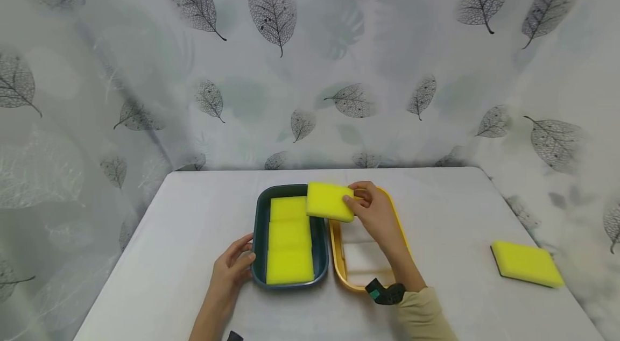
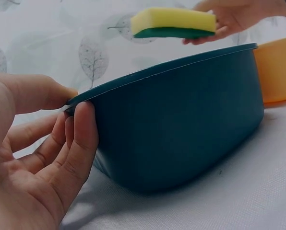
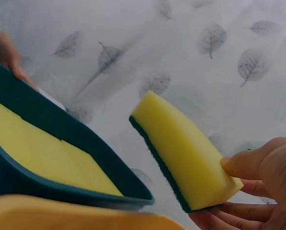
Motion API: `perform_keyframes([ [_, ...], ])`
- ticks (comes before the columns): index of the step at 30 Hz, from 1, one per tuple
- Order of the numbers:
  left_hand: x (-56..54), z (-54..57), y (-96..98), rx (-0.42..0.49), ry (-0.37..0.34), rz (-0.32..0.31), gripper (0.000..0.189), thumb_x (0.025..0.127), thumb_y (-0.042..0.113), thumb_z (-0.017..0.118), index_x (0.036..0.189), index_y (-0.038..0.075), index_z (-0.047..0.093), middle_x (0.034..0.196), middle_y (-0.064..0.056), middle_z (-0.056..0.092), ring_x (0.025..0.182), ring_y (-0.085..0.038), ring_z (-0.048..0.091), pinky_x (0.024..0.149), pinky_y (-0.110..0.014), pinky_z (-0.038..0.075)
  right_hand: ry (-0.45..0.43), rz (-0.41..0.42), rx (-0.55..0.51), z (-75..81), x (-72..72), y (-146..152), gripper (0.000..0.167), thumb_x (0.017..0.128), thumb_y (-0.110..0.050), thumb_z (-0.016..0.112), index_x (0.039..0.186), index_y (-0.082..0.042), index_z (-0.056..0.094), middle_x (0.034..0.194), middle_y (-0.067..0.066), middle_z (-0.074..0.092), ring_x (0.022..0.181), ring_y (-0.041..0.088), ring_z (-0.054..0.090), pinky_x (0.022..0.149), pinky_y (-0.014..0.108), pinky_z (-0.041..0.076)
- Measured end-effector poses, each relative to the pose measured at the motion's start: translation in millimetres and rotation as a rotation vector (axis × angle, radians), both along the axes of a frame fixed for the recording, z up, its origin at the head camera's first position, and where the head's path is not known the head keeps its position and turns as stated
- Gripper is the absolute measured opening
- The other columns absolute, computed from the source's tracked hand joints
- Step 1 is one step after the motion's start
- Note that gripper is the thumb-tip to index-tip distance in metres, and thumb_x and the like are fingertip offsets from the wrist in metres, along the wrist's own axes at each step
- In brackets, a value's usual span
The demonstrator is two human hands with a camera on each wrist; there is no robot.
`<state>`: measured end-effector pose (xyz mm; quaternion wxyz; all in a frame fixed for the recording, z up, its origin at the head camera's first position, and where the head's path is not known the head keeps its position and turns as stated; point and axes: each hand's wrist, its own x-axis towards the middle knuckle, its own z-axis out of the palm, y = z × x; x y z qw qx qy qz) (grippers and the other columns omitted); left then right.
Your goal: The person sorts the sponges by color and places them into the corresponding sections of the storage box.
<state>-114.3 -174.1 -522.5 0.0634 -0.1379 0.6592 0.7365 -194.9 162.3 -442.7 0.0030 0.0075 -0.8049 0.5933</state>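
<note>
My right hand (image 1: pixel 375 214) pinches one end of a yellow sponge (image 1: pixel 329 201) with a dark green scouring layer underneath. It holds the sponge in the air over the far right corner of a dark teal basin (image 2: pixel 181 124). With thumb on top and fingers below, my left hand (image 1: pixel 232 265) grips that basin's near left rim. Inside the basin, 3 yellow sponges (image 1: pixel 289 265) lie in an overlapping column, yellow faces up. In the right wrist view, the raised sponge (image 3: pixel 184 148) is tilted, thumb on its yellow side and fingers along the green one.
A yellow-orange basin (image 1: pixel 337 263) stands just right of the teal one, partly behind my right forearm, with white block-like pieces (image 1: pixel 363 256) in it. Another yellow sponge (image 1: pixel 527 264) lies by the right edge of the white table (image 1: pixel 184 233). Leaf-patterned curtain (image 1: pixel 300 77) surrounds the table.
</note>
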Motion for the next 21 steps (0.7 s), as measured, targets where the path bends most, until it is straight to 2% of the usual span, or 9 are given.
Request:
perform_keyframes([
  [3, 1.4, 0.5, 0.5, 0.003, -0.006, 0.003, 0.052, 0.096, 0.021, 0.071, 0.146, 0.014, 0.058, 0.123, -0.005, 0.058, 0.092, -0.013, 0.06, 0.07, -0.026, 0.054, -0.001, 0.005, 0.031, -0.1, -0.2, -16, 0.041, 0.098, -0.029, 0.074, 0.133, -0.013, 0.061, 0.14, 0.019, 0.065, 0.12, 0.035, 0.069, 0.094, 0.039, 0.06],
  [6, 2.1, 1.1, 0.6, 0.007, -0.003, 0.003, 0.053, 0.096, 0.02, 0.071, 0.147, 0.014, 0.057, 0.123, -0.005, 0.057, 0.093, -0.012, 0.06, 0.071, -0.026, 0.054, 0.001, 0.002, 0.043, -1.1, -0.4, -30, 0.038, 0.098, -0.027, 0.075, 0.131, -0.014, 0.062, 0.138, 0.016, 0.066, 0.115, 0.033, 0.071, 0.093, 0.041, 0.061],
  [14, 0.9, -0.9, 0.2, 0.005, 0.004, 0.003, 0.052, 0.097, 0.021, 0.07, 0.147, 0.014, 0.057, 0.123, -0.005, 0.056, 0.091, -0.012, 0.061, 0.071, -0.026, 0.054, 0.061, 0.032, 0.095, -7.5, -4.5, -63, 0.031, 0.098, -0.024, 0.074, 0.127, -0.017, 0.067, 0.129, 0.013, 0.07, 0.109, 0.031, 0.073, 0.085, 0.04, 0.063],
  [21, -1.5, -3.2, 1.8, -0.01, -0.003, -0.002, 0.053, 0.097, 0.023, 0.071, 0.147, 0.016, 0.057, 0.123, -0.004, 0.056, 0.09, -0.013, 0.061, 0.072, -0.027, 0.054, 0.094, 0.055, 0.211, -12.5, -9.7, -86, 0.03, 0.1, -0.022, 0.071, 0.127, -0.011, 0.066, 0.126, 0.017, 0.071, 0.103, 0.03, 0.075, 0.079, 0.038, 0.063],
])
